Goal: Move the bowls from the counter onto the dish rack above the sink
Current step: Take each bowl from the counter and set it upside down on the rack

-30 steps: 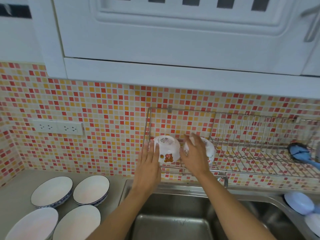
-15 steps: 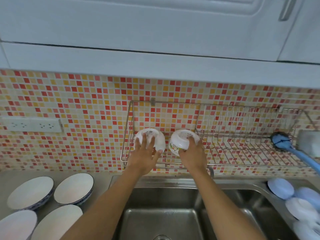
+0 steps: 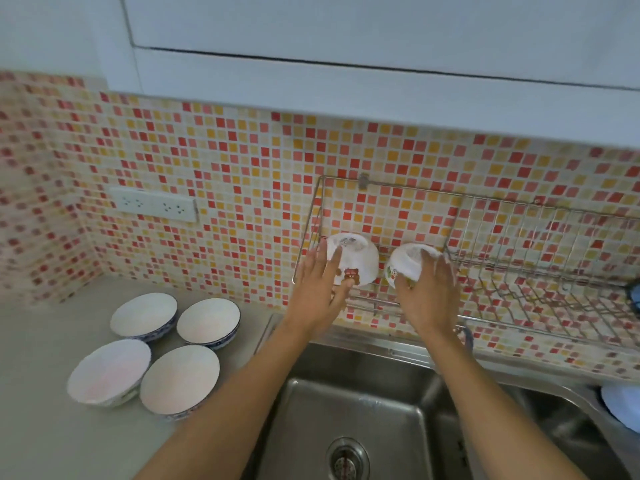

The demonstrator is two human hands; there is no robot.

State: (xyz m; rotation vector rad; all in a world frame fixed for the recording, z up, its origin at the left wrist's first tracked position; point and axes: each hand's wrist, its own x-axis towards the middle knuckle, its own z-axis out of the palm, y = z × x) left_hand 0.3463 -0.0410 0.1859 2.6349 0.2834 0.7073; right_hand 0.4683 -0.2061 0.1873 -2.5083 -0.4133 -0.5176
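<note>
On the rack [image 3: 519, 268] above the sink [image 3: 363, 410], at its left end, two small white bowls now sit upside down side by side: the bear bowl [image 3: 356, 261] and the second bowl [image 3: 407, 263], close together but apart. A second ago both hands were pressed closer around them; since then the left hand [image 3: 320, 285] has loosened, its fingers [image 3: 334, 259] spread and only lightly against the bear bowl's left side, so its grip reads as open. The right hand [image 3: 427, 292] lies over the second bowl with fingers draped on its base; whether it is holding or merely resting, I cannot tell.

That change suggests these two bowls are placed and the hands are letting go. Four larger bowls remain on the surface [image 3: 41, 393] left of the sink, open side up in a tight cluster: back left [image 3: 143, 317], back right [image 3: 207, 322], front left [image 3: 109, 372], front right [image 3: 180, 379]. The task looks about a third done; those four come next, and the rack has free room to the right.
</note>
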